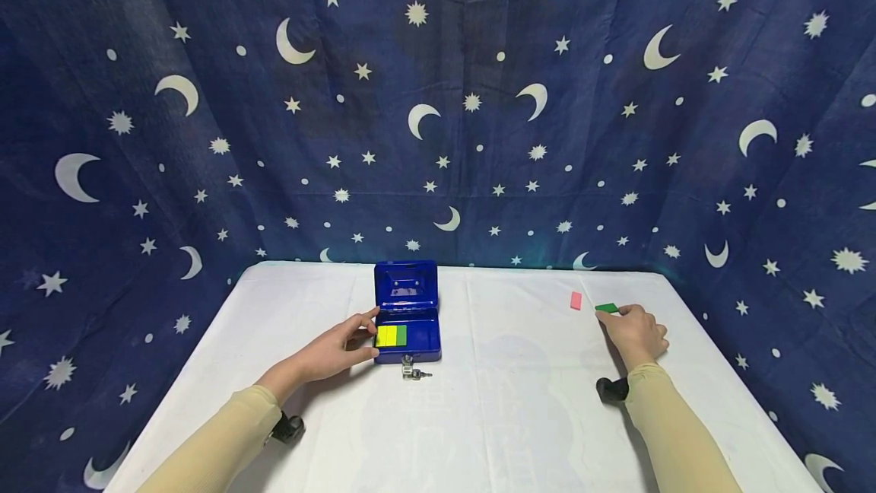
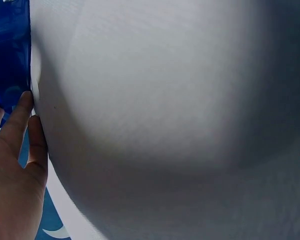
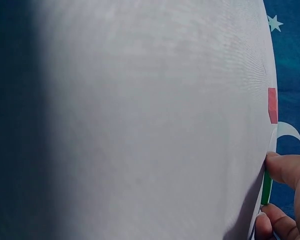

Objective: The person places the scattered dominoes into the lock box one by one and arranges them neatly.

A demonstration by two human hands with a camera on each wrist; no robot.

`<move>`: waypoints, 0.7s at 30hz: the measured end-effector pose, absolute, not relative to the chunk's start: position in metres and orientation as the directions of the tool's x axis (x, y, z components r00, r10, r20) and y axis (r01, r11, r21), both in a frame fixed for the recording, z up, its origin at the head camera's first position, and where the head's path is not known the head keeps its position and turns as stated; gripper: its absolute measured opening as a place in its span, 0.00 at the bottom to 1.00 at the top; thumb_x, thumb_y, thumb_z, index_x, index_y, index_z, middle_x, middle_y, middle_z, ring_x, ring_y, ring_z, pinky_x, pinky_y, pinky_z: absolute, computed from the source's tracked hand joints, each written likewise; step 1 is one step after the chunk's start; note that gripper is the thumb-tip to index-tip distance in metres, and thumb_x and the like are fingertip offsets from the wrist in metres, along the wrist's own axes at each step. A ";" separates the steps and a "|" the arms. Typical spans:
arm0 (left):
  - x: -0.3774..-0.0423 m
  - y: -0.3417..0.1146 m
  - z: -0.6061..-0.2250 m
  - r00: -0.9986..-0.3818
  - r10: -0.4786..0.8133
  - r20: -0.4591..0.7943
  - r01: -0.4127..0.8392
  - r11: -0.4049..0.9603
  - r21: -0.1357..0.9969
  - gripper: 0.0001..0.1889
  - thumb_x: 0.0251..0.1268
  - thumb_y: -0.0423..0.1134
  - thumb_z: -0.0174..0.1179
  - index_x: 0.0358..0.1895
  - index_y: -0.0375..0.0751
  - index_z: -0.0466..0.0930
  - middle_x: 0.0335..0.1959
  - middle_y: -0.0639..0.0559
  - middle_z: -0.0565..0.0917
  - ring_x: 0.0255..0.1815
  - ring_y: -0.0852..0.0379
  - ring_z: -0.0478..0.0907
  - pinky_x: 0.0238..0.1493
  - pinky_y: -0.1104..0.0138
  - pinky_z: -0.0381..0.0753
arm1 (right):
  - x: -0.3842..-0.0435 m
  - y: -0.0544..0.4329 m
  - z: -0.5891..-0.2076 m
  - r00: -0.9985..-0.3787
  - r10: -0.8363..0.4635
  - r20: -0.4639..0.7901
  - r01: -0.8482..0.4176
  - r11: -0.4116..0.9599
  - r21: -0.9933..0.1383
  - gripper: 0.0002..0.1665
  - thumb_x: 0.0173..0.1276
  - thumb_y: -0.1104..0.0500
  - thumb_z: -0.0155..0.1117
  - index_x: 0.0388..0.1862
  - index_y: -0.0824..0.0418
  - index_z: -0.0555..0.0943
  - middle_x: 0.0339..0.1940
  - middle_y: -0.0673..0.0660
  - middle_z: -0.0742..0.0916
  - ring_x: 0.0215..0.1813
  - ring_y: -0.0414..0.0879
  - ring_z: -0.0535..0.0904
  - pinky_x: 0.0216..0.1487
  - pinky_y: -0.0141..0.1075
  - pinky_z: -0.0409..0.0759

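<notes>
A blue metal cash box [image 1: 424, 335] stands on the table with its lid [image 1: 407, 280] raised. Inside, along the left part, lie yellow blocks [image 1: 386, 335] beside a green block [image 1: 401, 335]. My left hand [image 1: 331, 348] rests against the box's left side, thumb near the front and fingers further back. Far to the right, my right hand [image 1: 635, 333] pinches another green block [image 1: 606, 308] between thumb and fingers, close to the tabletop. In the right wrist view, that green block [image 3: 266, 187] shows between thumb and fingertips. A pink block [image 1: 576, 300] lies just left of it.
Keys [image 1: 417, 375] hang at the box's front lock. A white cloth covers the table [image 1: 493, 402]. Behind and at both sides hangs a dark blue curtain [image 1: 472, 151] with moons and stars. Each wrist carries a black camera mount.
</notes>
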State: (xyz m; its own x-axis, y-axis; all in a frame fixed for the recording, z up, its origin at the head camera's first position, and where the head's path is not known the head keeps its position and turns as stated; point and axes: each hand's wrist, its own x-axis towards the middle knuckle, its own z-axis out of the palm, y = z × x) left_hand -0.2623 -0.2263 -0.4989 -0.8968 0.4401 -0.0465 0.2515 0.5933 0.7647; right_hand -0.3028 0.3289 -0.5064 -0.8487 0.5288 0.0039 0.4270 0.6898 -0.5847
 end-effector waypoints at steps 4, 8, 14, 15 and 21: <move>-0.263 -0.227 -0.501 -0.899 0.436 -0.046 0.250 0.596 0.763 0.19 0.70 0.52 0.65 0.54 0.50 0.69 0.82 0.57 0.55 0.73 0.47 0.68 0.74 0.50 0.65 | -0.303 0.329 -0.507 -0.851 0.525 0.007 0.425 0.697 -0.578 0.37 0.68 0.44 0.65 0.62 0.72 0.73 0.58 0.77 0.76 0.60 0.75 0.64 0.60 0.66 0.60; -0.263 -0.226 -0.501 -0.901 0.432 -0.046 0.249 0.600 0.760 0.19 0.70 0.52 0.65 0.54 0.50 0.69 0.82 0.57 0.55 0.73 0.48 0.68 0.74 0.50 0.65 | -0.303 0.330 -0.507 -0.854 0.521 0.008 0.424 0.704 -0.569 0.36 0.68 0.45 0.64 0.61 0.72 0.73 0.57 0.77 0.76 0.59 0.75 0.65 0.60 0.66 0.61; -0.262 -0.226 -0.500 -0.902 0.430 -0.049 0.242 0.595 0.766 0.19 0.70 0.52 0.65 0.54 0.50 0.70 0.81 0.57 0.55 0.73 0.48 0.68 0.74 0.50 0.64 | -0.304 0.331 -0.508 -0.855 0.518 0.005 0.424 0.706 -0.568 0.36 0.68 0.45 0.64 0.61 0.73 0.73 0.57 0.77 0.77 0.59 0.74 0.65 0.59 0.65 0.62; -0.262 -0.226 -0.500 -0.902 0.429 -0.048 0.242 0.596 0.766 0.19 0.70 0.52 0.65 0.54 0.50 0.70 0.81 0.57 0.55 0.73 0.48 0.68 0.74 0.50 0.64 | -0.304 0.331 -0.508 -0.855 0.518 0.004 0.424 0.705 -0.569 0.36 0.68 0.46 0.64 0.61 0.73 0.73 0.57 0.77 0.77 0.59 0.74 0.65 0.59 0.65 0.62; -0.262 -0.226 -0.501 -0.904 0.426 -0.043 0.249 0.606 0.756 0.19 0.70 0.52 0.65 0.54 0.51 0.70 0.81 0.57 0.55 0.73 0.48 0.68 0.74 0.50 0.64 | -0.305 0.332 -0.508 -0.852 0.523 -0.001 0.430 0.698 -0.573 0.36 0.67 0.46 0.64 0.61 0.73 0.73 0.57 0.77 0.76 0.59 0.74 0.65 0.59 0.65 0.61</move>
State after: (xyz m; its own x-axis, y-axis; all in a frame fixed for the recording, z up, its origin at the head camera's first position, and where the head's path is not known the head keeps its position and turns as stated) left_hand -0.2624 -0.2258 -0.5012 -0.9039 0.4255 -0.0433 0.2489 0.6055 0.7559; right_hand -0.3047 0.3315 -0.5081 -0.8521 0.5234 -0.0015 0.4296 0.6977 -0.5733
